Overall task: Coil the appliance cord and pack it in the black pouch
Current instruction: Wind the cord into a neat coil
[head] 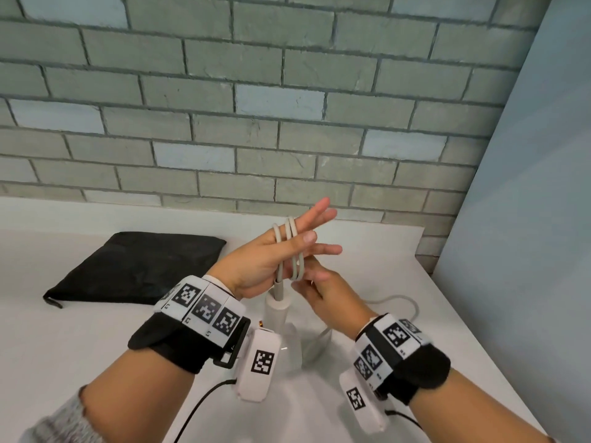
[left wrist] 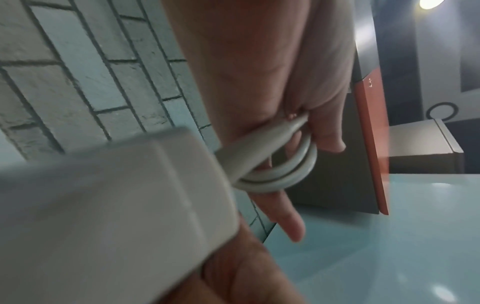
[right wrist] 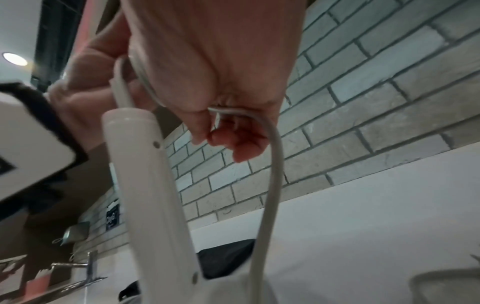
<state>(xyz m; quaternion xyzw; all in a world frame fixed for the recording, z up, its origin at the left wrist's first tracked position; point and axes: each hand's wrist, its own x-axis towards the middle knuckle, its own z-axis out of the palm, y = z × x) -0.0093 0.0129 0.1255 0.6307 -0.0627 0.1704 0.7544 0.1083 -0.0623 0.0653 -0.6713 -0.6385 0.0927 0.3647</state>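
Observation:
My left hand (head: 315,223) is raised with its fingers straight, and the grey appliance cord (head: 299,266) is wound round them in loops (left wrist: 285,176). The thumb presses the loops against the fingers. The white appliance handle (head: 276,311) hangs from the cord just below that hand, and it is seen close up in both wrist views (left wrist: 103,205) (right wrist: 145,164). My right hand (head: 311,279) sits right under the left fingers and pinches the free run of cord (right wrist: 272,164). The black pouch (head: 137,266) lies flat on the white table (head: 96,346), to the left of both hands.
Slack cord (head: 403,298) curves over the table to the right of my right wrist. A brick wall (head: 287,123) stands behind the table and a pale panel (head: 527,219) lies beyond the table's right edge. A metal tap (right wrist: 88,265) shows in the right wrist view.

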